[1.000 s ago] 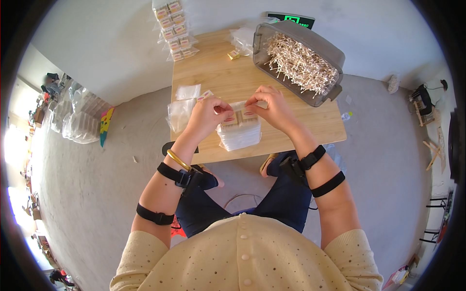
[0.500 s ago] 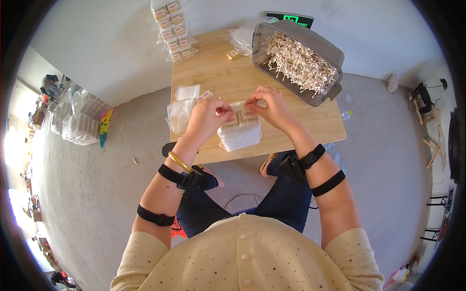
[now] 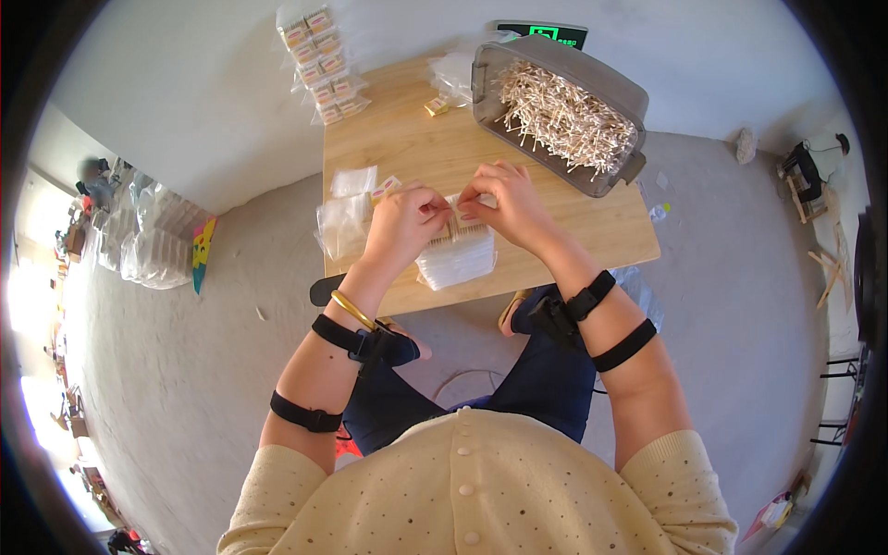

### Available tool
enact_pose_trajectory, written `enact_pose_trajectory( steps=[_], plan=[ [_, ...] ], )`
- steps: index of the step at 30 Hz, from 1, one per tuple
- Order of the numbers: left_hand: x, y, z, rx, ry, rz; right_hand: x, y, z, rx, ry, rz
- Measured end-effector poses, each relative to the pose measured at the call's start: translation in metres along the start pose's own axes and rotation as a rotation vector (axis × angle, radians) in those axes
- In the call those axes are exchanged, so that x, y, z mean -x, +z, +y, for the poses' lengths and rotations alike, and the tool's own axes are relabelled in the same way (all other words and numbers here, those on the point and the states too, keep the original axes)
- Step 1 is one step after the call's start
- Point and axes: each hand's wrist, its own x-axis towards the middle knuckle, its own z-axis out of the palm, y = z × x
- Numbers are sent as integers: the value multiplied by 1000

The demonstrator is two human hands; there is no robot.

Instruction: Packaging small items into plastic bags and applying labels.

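Fingers of the left hand (image 3: 405, 222) and right hand (image 3: 511, 205) bend together over the packet stack (image 3: 459, 263) by the near edge of the table (image 3: 592, 231), their exact grip too small to tell, and an uneven tug could topple it.

the left hand (image 3: 407, 222) and right hand (image 3: 504, 205) pinch at the top of a packet stack (image 3: 459, 263). beyond them, a grey bin (image 3: 606, 79) holds loose cotton swabs (image 3: 566, 120).

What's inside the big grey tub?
Lots of thin cotton swabs, all jumbled, lie in the tub. They cover much of its bottom, so anything underneath can't be seen.
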Motion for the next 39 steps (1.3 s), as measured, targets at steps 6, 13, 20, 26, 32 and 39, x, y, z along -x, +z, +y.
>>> enact_pose_trajectory(
  steps=[6, 13, 20, 26, 32, 39],
  plan=[
    [2, -2, 2, 84, -108, -23, 12, -14, 21, -39, 42, 116],
    [18, -27, -5, -68, 1, 40, 18, -21, 36, -147, 141, 83],
    [33, -40, -14, -102, -43, 54, 15, -23, 30, -150, 79, 126],
    [34, -41, -18, -74, -96, 53, 15, -23, 29, -147, 100, 104],
    [35, -43, -25, -21, -105, 49, 13, -22, 30, -258, 165, 70],
    [38, -45, -24, -52, -120, 32, 13, -25, 27, -262, 178, 96]
  ],
)
